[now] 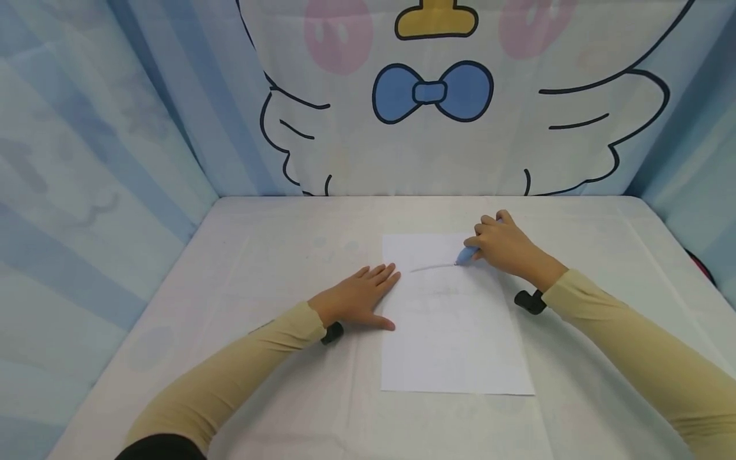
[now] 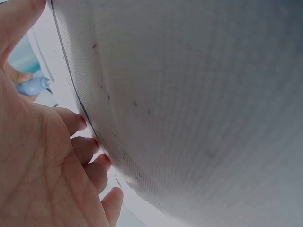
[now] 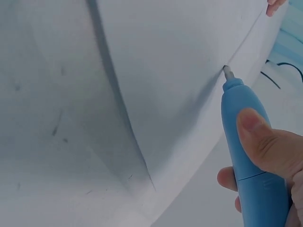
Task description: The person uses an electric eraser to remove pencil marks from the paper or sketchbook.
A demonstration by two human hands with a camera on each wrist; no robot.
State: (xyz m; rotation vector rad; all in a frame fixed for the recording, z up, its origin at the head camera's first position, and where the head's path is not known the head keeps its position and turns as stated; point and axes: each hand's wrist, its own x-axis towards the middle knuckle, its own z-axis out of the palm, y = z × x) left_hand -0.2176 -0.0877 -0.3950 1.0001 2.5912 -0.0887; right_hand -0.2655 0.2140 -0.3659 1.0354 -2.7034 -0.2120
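Note:
A sheet of white paper lies on the table, with a thin grey line across its upper part. My right hand grips a blue electric eraser over the upper right of the sheet. In the right wrist view, the thumb lies along the blue body of the electric eraser, and its pale, dark-ended tip meets the paper at the line's end. My left hand rests with spread, fairly straight fingers at the paper's left edge. The left wrist view shows its palm and fingers along that edge.
A pale cloth covers the table. Behind it hangs a curtain printed with a cartoon figure and a blue bow tie, and striped blue curtains close off the sides. Black wrist cameras sit under both cuffs.

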